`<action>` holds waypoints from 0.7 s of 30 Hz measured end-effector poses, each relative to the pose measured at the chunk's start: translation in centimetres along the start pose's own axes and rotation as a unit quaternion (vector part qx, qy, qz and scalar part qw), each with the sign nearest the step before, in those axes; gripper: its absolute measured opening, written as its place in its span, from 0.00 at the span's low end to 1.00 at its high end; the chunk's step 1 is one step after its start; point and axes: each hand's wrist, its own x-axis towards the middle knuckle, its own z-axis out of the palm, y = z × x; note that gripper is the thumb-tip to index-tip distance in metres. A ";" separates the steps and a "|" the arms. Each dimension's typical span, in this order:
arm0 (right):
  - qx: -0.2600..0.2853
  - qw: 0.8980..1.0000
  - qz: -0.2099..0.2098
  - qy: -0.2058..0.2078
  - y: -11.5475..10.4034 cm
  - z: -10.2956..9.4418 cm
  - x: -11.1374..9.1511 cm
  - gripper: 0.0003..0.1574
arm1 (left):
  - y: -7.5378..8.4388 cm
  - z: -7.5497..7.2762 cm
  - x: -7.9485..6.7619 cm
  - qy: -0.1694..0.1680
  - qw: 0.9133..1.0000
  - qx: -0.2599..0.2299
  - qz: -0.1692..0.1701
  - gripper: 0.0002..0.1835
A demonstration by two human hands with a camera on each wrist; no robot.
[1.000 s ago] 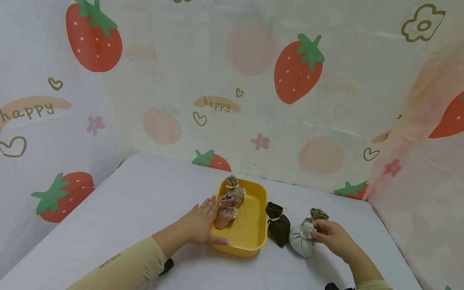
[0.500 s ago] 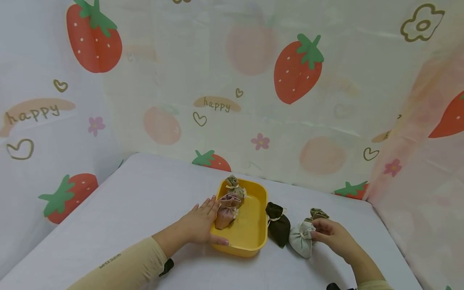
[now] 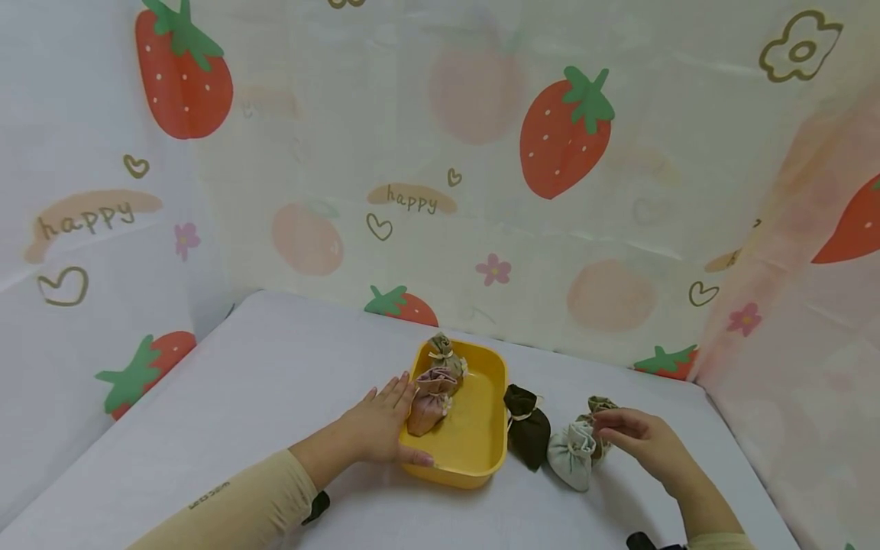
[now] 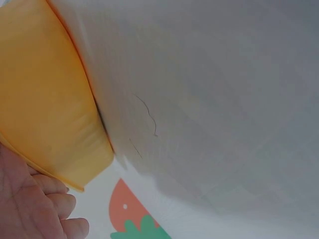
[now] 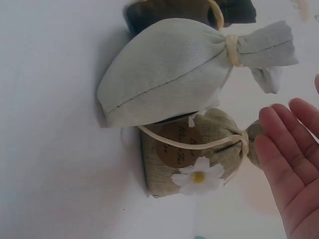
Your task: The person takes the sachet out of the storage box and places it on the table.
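Observation:
My left hand (image 3: 380, 429) rests with straight fingers along the left rim of a yellow plastic bin (image 3: 486, 435). Inside, on the left, lie a pink drawstring pouch (image 3: 426, 411) and, behind it, an olive-beige one (image 3: 448, 365). To the right of the bin, my right hand (image 3: 649, 444) hovers with its fingers extended, holding nothing. Beside its fingertips stand a pale grey-white pouch (image 3: 569, 458) and a brown linen pouch (image 5: 214, 129) with a white flower; whether they touch the brown neck I cannot tell. A black pouch (image 3: 529, 437) stands between the bin and the pale pouch.
A white cloth covers the table (image 3: 316, 351). Strawberry-printed sheets (image 3: 412, 252) hang behind and at both sides. A small dark object (image 3: 318, 506) pokes out beside the left sleeve, and a black item (image 3: 642, 541) shows near the right wrist.
My right hand has let go of the pale pouch's neck and shifted slightly right, its fingers straightening. The left hand and the bin have stayed in place.

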 end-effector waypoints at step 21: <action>0.024 0.997 -0.075 -0.010 -3.6 -0.3 2.2 0.22 | 0.1 -0.2 -0.1 -0.001 1.000 -0.006 0.000 0.66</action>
